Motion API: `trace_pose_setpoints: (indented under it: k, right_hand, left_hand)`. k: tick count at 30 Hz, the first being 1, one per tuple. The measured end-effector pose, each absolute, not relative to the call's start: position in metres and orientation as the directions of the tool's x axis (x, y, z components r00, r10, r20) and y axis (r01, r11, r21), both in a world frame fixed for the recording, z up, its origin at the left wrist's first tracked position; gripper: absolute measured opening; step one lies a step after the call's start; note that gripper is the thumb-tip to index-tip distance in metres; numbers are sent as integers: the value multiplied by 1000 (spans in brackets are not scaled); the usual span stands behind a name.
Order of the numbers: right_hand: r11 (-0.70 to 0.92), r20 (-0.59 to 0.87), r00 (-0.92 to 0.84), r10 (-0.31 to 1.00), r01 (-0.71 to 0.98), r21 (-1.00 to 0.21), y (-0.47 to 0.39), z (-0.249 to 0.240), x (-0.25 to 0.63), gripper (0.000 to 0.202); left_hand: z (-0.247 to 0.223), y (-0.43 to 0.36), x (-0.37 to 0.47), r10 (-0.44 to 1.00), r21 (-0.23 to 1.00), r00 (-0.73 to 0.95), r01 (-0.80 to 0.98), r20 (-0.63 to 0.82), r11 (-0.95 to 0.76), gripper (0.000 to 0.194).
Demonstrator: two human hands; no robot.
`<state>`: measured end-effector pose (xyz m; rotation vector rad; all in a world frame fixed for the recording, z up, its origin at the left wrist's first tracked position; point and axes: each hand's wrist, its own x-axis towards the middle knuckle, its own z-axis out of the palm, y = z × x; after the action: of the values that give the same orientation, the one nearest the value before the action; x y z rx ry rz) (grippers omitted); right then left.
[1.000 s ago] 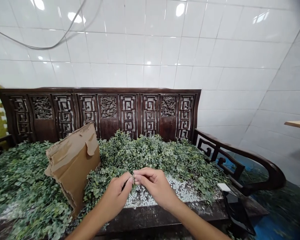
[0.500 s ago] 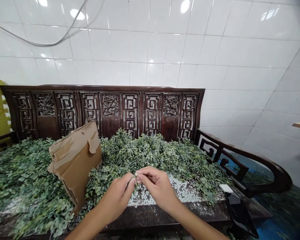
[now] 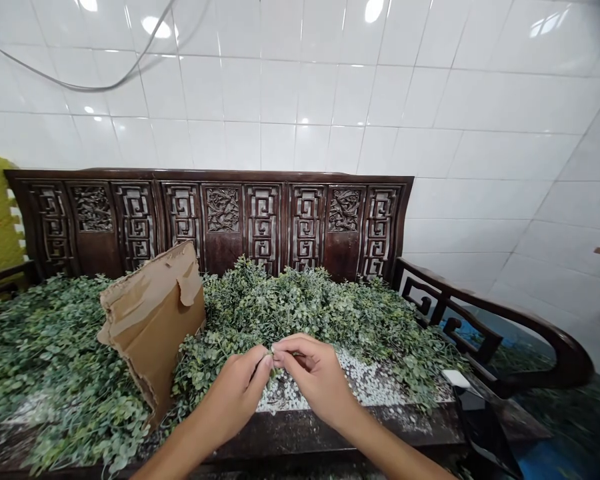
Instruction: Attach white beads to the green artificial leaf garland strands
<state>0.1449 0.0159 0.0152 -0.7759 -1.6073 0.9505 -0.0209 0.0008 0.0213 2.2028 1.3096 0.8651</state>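
Observation:
My left hand (image 3: 240, 387) and my right hand (image 3: 316, 375) meet fingertip to fingertip above the front of a dark wooden bench (image 3: 370, 432). Both are closed in a pinch. Something tiny and pale sits at the fingertips, mostly hidden by them and too small to name. Just beyond the hands lies a thick heap of green leafy sprigs (image 3: 300, 303), which look like artificial foliage. Many small white pieces (image 3: 377, 385) are scattered on the seat beneath and to the right of my right hand.
A torn cardboard sheet (image 3: 163, 333) stands upright in the leaves at left. On the right, a glossy black object (image 3: 483, 427) and a small white block (image 3: 455, 379) rest by the curved armrest (image 3: 563, 353). A white tiled wall (image 3: 280, 87) rises behind the carved backrest (image 3: 223, 250).
My fingertips have drawn slightly closer together, and the pale bit between them shows less. The view has shifted very slightly; the surroundings look unchanged.

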Motion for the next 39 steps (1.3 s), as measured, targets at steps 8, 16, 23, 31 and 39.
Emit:
trace_pose_setpoints:
  k: [8,16,23,31,39]
  right_hand:
    - [604,573,-215,791,124,-787,14,13,145,16]
    - [756,714,-247,655,240,-610,8,16,144,22]
    - [809,765,-268,585,262,-527,9,12,141,26]
    - [856,786,-351,510,296,-424,10,9,142,26]
    - [902,787,-446,425,279,-330,14,13,144,29]
  left_hand:
    - [23,0,-21,892,633,346,629,290,-450,34]
    - [25,-1,-20,897,628,323,641,302,-442,36]
    - [28,-1,-20,891,576,335,679,308,-455,34]
    - [22,-3,-25,883,472,382,746,274,-469,30]
    - [19,-5,-30,890,450,405,767,212,-456,25]
